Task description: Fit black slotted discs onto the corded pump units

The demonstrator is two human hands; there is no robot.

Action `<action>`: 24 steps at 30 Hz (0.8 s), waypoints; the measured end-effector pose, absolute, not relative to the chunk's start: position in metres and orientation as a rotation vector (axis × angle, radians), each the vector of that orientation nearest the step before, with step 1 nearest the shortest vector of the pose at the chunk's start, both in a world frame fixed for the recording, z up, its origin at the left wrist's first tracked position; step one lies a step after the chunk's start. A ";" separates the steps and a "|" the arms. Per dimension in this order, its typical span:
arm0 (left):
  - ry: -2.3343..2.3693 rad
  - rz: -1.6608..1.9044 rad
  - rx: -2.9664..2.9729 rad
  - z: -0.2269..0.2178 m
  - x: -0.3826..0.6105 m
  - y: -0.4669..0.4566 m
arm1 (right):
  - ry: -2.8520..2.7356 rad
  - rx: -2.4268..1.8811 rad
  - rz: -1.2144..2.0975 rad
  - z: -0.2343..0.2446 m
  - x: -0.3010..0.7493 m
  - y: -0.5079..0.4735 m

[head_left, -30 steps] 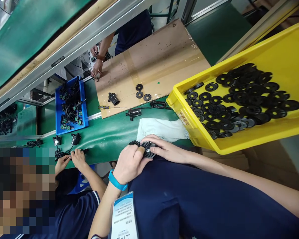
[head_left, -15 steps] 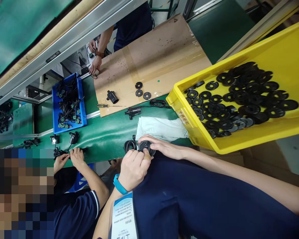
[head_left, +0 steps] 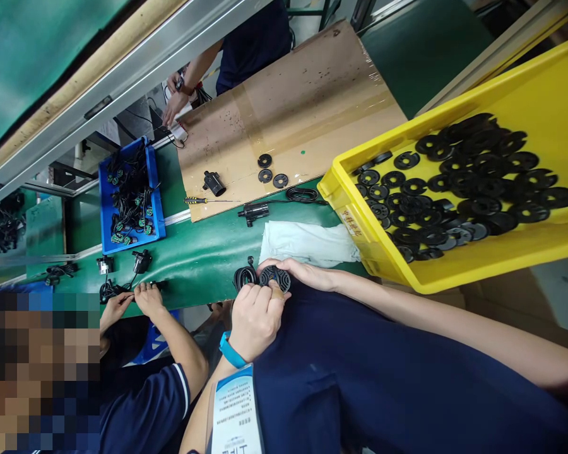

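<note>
A round black slotted part is held between my two hands at the table's near edge. My left hand, with a blue band at the wrist, has its fingers curled and presses them on the part's face. My right hand grips the part from the far and right side, its fingertips partly hidden. Touching or close beside the part lies a coiled black cable; whether they are joined I cannot tell. Just beyond my right hand is a folded white cloth.
A yellow bin with several black rings stands right. On cardboard lie black rings, a black pump-like housing and a screwdriver. Another housing lies nearer. A blue tray holds cabled parts. Co-workers' hands work left and beyond.
The round part has been tilted so its slotted face shows more fully. My right hand has shifted slightly left around it. The far co-worker's hand has moved left, off the cardboard.
</note>
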State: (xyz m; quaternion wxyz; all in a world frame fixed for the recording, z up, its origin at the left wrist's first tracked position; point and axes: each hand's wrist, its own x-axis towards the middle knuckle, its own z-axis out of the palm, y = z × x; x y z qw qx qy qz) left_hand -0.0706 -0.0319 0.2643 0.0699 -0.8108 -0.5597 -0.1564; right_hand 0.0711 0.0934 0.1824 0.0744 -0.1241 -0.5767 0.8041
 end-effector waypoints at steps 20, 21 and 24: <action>-2.024 -0.613 -2.185 0.247 -0.078 -0.047 | -1.682 -0.463 2.555 0.172 0.056 0.091; -2.022 -0.618 -2.180 0.247 -0.079 -0.047 | -1.684 -0.472 2.555 0.171 0.056 0.091; -2.006 -0.643 -2.174 0.244 -0.079 -0.048 | -1.686 -0.486 2.552 0.170 0.057 0.090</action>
